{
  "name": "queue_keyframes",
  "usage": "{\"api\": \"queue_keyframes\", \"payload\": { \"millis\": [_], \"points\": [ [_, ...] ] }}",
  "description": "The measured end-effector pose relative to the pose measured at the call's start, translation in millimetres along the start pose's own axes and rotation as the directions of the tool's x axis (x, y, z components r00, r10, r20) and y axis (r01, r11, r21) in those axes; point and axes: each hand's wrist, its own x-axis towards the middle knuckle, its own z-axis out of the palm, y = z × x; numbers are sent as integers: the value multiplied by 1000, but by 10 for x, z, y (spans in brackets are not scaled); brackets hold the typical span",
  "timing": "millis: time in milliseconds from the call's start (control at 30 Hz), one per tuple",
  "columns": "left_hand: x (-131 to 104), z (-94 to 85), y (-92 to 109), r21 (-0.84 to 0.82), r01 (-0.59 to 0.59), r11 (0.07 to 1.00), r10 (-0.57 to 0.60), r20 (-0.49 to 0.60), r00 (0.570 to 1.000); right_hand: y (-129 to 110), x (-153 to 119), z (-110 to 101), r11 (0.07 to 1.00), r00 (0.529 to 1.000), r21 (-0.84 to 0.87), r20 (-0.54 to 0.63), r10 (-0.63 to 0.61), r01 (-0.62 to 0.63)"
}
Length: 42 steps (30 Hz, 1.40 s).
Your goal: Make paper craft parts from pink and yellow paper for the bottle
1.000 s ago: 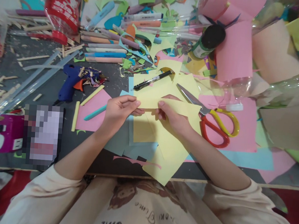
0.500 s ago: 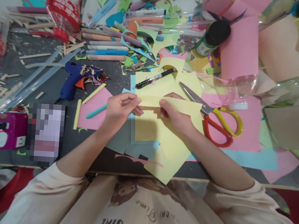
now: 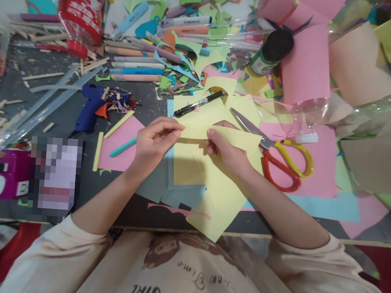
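A strip of yellow paper (image 3: 194, 132) stretches between my two hands, above larger yellow sheets (image 3: 226, 184). My left hand (image 3: 159, 137) pinches its left end with thumb and fingers. At the right, my right hand (image 3: 224, 144) grips the paper, thumb on top and fingers curled beneath. Just beyond the hands lies a black pen (image 3: 198, 104). Scissors (image 3: 270, 151) with one yellow and one red handle rest partly open beside my right hand. Near my left wrist, a pink sheet (image 3: 123, 146) carries a thin teal paper roll (image 3: 123, 147) and a yellow roll (image 3: 119, 124).
A blue glue gun (image 3: 89, 108) and a phone (image 3: 57, 177) lie to the left, by a purple charger (image 3: 4, 173). Several markers (image 3: 137, 70) and paper scraps cover the back. A black-capped bottle (image 3: 272, 51) and pink-wrapped bottle (image 3: 306, 65) are at right.
My left thumb has slid slightly back from the strip's edge while the fingers stay on it. The whole view has shifted a little; my right hand keeps its grip.
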Motion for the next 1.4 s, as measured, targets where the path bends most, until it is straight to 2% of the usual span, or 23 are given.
{"api": "queue_keyframes", "payload": {
  "millis": [267,633,767,867,933,1100,1267,1400],
  "points": [
    [2,-15,-23,25,-69,997,69,-11,998,-38,-6,12,1000,1000,13,6,14,-14],
    [20,-18,-53,-36,-19,999,20,14,1000,9,17,-11,1000,1000,-4,10,-7,7],
    [21,-11,-50,-158,88,984,-75,83,994,18,17,-16,1000,999,9,30,-17,17],
    [-1,5,21,-145,244,959,-210,216,954,10,5,-21,999,998,-31,64,-25,27],
    [-19,21,80,-129,298,946,-261,246,934,-9,-6,-24,997,996,-66,88,-27,33],
    [-28,47,142,-108,354,929,-331,187,925,-24,-13,-35,991,990,-108,124,-62,75],
    [-12,31,87,-177,373,911,-362,91,928,65,9,-53,976,965,56,147,-218,212],
    [-14,28,106,-170,375,911,-373,45,927,108,17,-63,969,961,98,137,-239,227]
  ]
}}
